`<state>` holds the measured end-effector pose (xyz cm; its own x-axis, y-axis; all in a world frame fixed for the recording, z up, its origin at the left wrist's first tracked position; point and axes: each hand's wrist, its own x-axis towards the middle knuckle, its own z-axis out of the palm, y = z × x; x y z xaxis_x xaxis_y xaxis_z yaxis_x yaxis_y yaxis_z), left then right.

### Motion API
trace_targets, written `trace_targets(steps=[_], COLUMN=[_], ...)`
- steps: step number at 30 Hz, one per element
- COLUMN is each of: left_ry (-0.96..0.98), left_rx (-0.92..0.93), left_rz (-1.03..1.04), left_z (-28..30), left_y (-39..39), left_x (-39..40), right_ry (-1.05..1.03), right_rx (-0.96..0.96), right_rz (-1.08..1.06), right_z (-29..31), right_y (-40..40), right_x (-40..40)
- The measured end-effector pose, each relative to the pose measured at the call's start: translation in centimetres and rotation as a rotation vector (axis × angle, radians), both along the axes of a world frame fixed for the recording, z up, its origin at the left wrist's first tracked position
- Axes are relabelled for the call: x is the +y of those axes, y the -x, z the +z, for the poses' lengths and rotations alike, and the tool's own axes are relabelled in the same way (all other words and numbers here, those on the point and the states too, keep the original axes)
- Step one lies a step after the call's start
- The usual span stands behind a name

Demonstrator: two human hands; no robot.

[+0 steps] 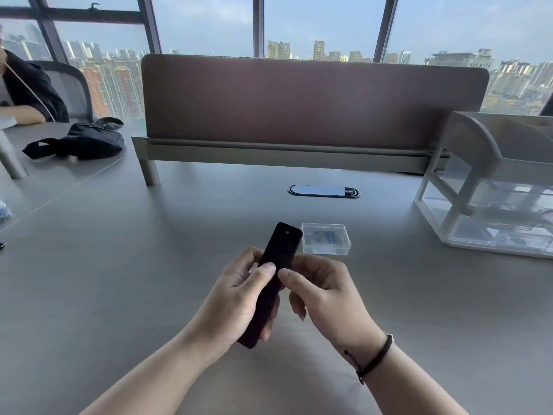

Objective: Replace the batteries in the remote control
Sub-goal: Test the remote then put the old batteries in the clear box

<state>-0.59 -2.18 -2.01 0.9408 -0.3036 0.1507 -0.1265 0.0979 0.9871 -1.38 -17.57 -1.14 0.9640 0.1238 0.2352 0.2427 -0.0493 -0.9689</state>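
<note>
Both hands hold a black remote control point(270, 280) in the air above the grey worktop point(119, 265), near the front edge. The remote is long and slim, and it is tilted: its far end, with a small power symbol, points up and away from the person, and its near end is low, by the left wrist. The left hand point(236, 298) grips the remote from the left side, with the fingers curled under the body and the thumb pressed on its top face. The right hand point(323, 295) is also curled; its thumb touches the right edge of the remote just beside the left thumb, and the other fingers bend below it. If a battery cover is open or closed, I cannot tell from this side. A dark bracelet point(375, 357) is on the right wrist.

Just behind the remote, a little to the right, a small clear plastic box point(326, 238) lies on the worktop with something pale inside; it is too small to tell what. Farther back there is an oval cable port point(323, 191) and a brown divider panel point(299, 100). At the right stands a white desk organiser point(490, 187) with a transparent drawer. At the far left a black bag point(86, 142) lies on the next desk, beside another person's dark sleeve point(33, 88).
</note>
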Motion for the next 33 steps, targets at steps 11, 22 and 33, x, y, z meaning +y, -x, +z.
trace_targets(steps=[11,22,33], left_ry=[-0.104,-0.056,-0.079], left_rx=[-0.054,0.035,0.044], left_rz=[-0.043,-0.106,-0.081], left_z=[-0.61,0.18,-0.04], left_y=[0.04,0.55,0.35], left_x=[-0.18,-0.24,-0.19], right_ry=[-0.045,-0.097,-0.083], right_rx=[0.032,0.058,0.053], right_rz=[-0.077,-0.072,-0.110], right_z=[0.17,0.19,0.31], right_y=[-0.13,-0.33,-0.18], right_x=[0.04,-0.25,-0.22])
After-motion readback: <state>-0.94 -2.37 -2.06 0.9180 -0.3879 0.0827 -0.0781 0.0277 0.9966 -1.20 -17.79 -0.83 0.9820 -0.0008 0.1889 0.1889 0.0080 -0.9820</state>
